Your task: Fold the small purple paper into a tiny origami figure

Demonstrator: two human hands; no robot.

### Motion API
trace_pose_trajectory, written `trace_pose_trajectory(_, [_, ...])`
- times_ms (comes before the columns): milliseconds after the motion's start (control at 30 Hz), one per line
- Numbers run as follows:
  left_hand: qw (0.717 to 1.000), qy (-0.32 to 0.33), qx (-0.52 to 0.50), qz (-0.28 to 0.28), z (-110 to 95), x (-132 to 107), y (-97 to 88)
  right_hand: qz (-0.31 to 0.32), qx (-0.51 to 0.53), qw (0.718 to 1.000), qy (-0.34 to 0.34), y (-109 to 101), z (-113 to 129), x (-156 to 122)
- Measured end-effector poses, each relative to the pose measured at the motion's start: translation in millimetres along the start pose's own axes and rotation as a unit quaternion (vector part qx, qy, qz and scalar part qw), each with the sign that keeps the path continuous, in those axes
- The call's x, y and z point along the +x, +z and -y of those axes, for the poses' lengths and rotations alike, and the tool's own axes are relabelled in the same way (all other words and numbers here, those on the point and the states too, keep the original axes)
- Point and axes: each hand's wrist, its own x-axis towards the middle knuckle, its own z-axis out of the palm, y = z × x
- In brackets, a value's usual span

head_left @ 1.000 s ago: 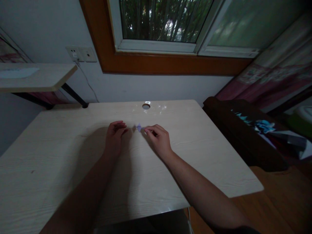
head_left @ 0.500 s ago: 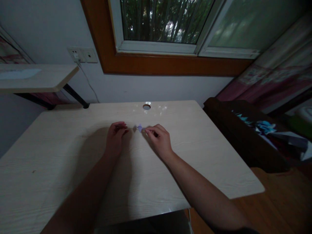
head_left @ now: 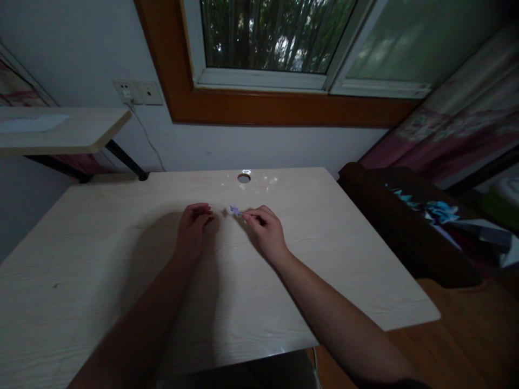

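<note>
A small purple piece of folded paper (head_left: 234,210) is pinched at its right end by my right hand (head_left: 265,227). It has pointed parts and is held just over the table, though its exact shape is too small to make out. My left hand (head_left: 193,227) is to the left of it, apart from the paper. The fingers of that hand are loosely curved, with a gap between thumb and fingers and nothing visible in them. Both forearms reach across the pale wooden table (head_left: 259,302).
A round cable hole (head_left: 244,178) is near the table's back edge. A raised shelf (head_left: 101,127) on black legs stands at the left, below a wall socket (head_left: 138,92) with a plugged-in cable. To the right, a dark wooden cabinet (head_left: 360,200) holds blue and white paper-like items.
The purple paper has turned in my right fingers, and its outline looks different now. My left hand has barely moved.
</note>
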Motion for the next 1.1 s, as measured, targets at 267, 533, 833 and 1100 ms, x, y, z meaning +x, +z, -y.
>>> trace_pose_trajectory(267, [1.0,-0.01,-0.012,0.001,0.1,1.3,0.8,0.004,0.144,0.983,0.112,2.9,-10.4,2.9])
trace_pose_trajectory(533, [1.0,-0.012,-0.006,0.008,-1.3,0.1,0.7,0.001,0.261,0.944,0.2,5.0,-4.0,3.3])
trace_pose_trajectory(833, [1.0,-0.016,0.015,0.015,-0.3,0.5,-0.1,0.024,0.288,0.934,0.209,5.0,-4.7,2.0])
trace_pose_trajectory(1100, [0.999,-0.019,0.037,0.012,-0.1,0.8,-0.5,0.028,0.267,0.94,0.21,5.2,-5.6,2.0])
